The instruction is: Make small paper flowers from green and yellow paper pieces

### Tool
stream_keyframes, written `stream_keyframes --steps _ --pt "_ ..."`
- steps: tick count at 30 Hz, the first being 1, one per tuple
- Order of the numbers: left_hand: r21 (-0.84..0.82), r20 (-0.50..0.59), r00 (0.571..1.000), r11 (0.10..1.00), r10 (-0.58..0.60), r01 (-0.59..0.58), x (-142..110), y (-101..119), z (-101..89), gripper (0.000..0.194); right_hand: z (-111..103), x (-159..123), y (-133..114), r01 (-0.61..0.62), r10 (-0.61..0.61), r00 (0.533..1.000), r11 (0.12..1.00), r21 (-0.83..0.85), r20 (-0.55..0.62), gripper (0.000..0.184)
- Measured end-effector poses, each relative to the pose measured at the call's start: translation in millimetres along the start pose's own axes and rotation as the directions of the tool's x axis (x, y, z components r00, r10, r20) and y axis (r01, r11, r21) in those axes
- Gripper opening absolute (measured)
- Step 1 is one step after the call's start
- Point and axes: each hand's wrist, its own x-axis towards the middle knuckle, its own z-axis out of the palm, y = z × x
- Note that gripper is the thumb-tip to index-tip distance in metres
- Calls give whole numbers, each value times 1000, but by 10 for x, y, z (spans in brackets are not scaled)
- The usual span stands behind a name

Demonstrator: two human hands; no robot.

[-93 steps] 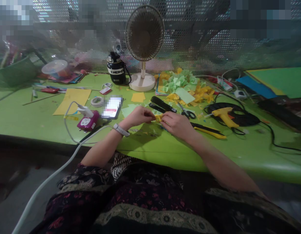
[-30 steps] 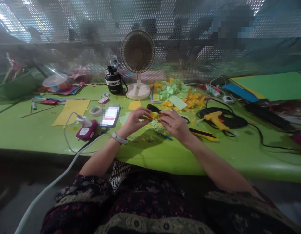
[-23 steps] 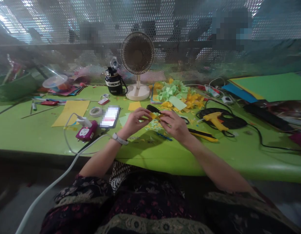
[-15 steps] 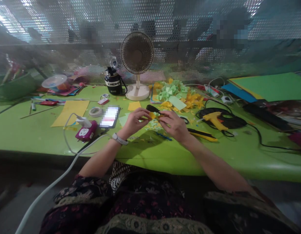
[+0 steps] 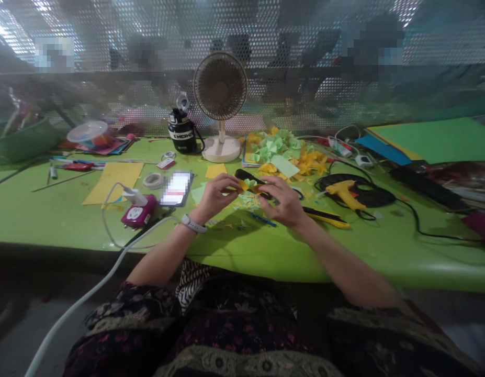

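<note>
My left hand (image 5: 219,196) pinches the left side of a small folded yellow paper flower piece (image 5: 243,185). At its right side, the thumb and fingers of my right hand (image 5: 282,203) close on a darker yellow petal. Pale green paper (image 5: 250,183) shows between the two hands; whether it is joined to the yellow piece I cannot tell. Just behind lies a black stapler (image 5: 244,175), partly covered by the fingers. Scraps of green and yellow paper (image 5: 250,200) lie below the hands. A yellow box cutter (image 5: 329,218) rests beside my right wrist.
Green and yellow paper flowers (image 5: 283,146) are heaped behind my right hand. A yellow glue gun (image 5: 342,192) lies on a black stand to the right. A phone (image 5: 176,188), tape roll (image 5: 153,180) and purple power adapter (image 5: 138,211) lie left. A fan (image 5: 221,149) stands behind.
Both hands have lifted slightly and stay close together around the yellow paper. My right-hand fingers have spread a little, and more pale green shows between the hands. The camera view has tilted up.
</note>
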Motion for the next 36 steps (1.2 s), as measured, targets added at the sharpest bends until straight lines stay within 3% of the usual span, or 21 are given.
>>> stream_keyframes --steps 7,10,13,16,24,30,33,36 --pt "21 -14 1000 1000 23 -23 10 37 -3 6 -28 40 0 -153 158 987 979 132 -27 8" --pt "22 -11 1000 1000 8 -8 16 58 -12 7 -38 52 8 -284 299 954 934 217 -36 10" --pt "3 -25 1000 1000 -18 18 12 46 -10 7 -40 60 19 -427 421 903 859 283 83 22" --pt "-20 -27 999 999 -46 46 1 13 8 5 -20 62 17 -507 451 860 809 298 240 20" --pt "-56 38 995 994 -90 92 -26 -25 49 3 20 44 4 -659 530 747 667 348 401 20" --pt "-99 42 983 978 -180 184 -33 -33 71 17 17 53 68 -661 557 750 637 396 356 23" --pt "-115 14 975 968 -224 224 -37 -66 82 30 -13 69 161 -689 633 721 618 377 280 25" --pt "-91 -6 975 971 -224 222 -42 -104 85 27 -66 73 316 -726 712 677 606 326 186 23"
